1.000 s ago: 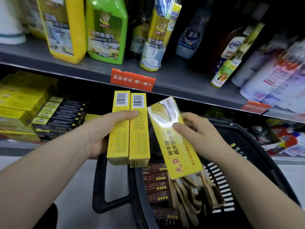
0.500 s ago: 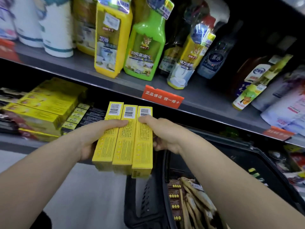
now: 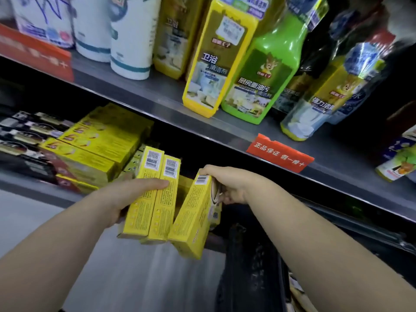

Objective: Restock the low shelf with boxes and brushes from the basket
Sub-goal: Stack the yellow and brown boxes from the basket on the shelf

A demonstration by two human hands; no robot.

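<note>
Hands apart, each clamped on stock. In the left hand, a pair of yellow boxes held side by side, thumb across their faces, barcode ends pointing up and away toward the low shelf. In the right hand, a third yellow box, gripped near its top end and tilted, lower end against or just beside the pair, top end standing off to the right.

Long axes of all three running roughly from the body toward the shelf opening, so probably a straight push forward, barcode end first. Just ahead and left of the pair, a stack of matching yellow boxes lying on the shelf, with dark packs farther left. Directly beyond the box tops, a dark gap, seemingly the free slot. Left hand nearer the stack, right hand nearer the gap.

Below the right forearm, the black basket, contents mostly out of sight. Above, an upper shelf of cleaner bottles and a red tag.
</note>
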